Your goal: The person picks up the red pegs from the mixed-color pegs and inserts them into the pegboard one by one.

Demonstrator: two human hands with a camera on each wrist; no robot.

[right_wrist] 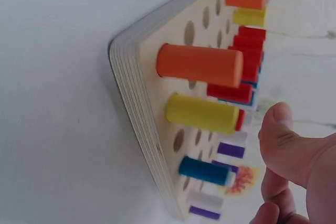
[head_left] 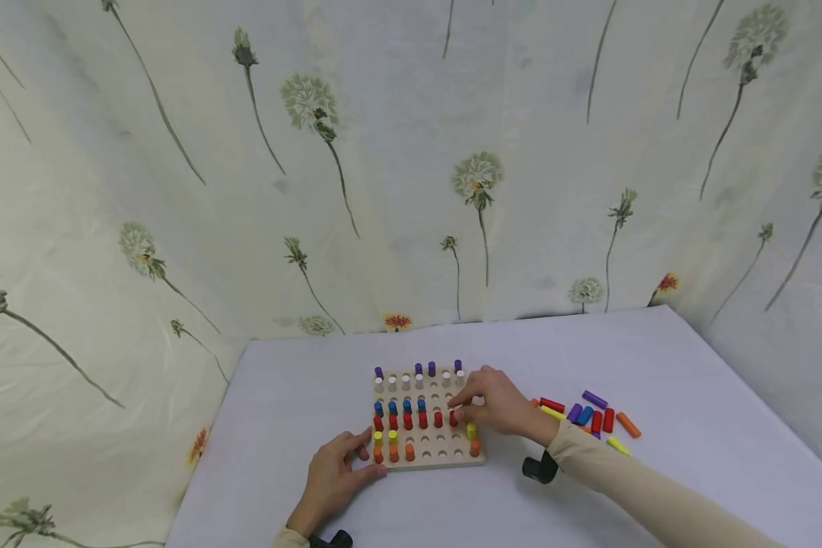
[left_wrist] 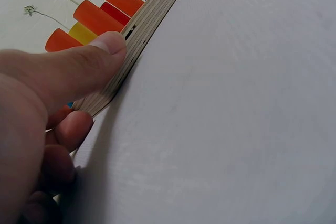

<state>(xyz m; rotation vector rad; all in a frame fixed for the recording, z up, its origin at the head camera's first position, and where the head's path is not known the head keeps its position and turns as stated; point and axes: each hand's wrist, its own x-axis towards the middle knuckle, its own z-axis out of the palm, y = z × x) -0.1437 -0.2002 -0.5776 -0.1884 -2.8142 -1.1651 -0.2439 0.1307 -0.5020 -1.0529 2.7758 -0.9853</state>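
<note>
A wooden pegboard (head_left: 433,455) carries upright colored pegs in rows, with bare holes among them. My left hand (head_left: 333,473) grips its near left corner, thumb (left_wrist: 107,45) along the front edge and the other fingers round the left side. Over the board's right part is my right hand (head_left: 496,399), fingertips close above the red peg (head_left: 454,418) at the end of the red row. In the right wrist view, the thumb (right_wrist: 278,121) stands apart from the pegs. An orange peg (right_wrist: 199,65), a yellow peg (right_wrist: 202,114) and a blue peg (right_wrist: 203,170) line the right edge.
Loose pegs (head_left: 608,421) in several colors lie on the white table (head_left: 548,525) right of the board, partly behind the right forearm. A flowered curtain (head_left: 397,190) hangs behind the table. Each wrist wears a black camera (head_left: 540,469).
</note>
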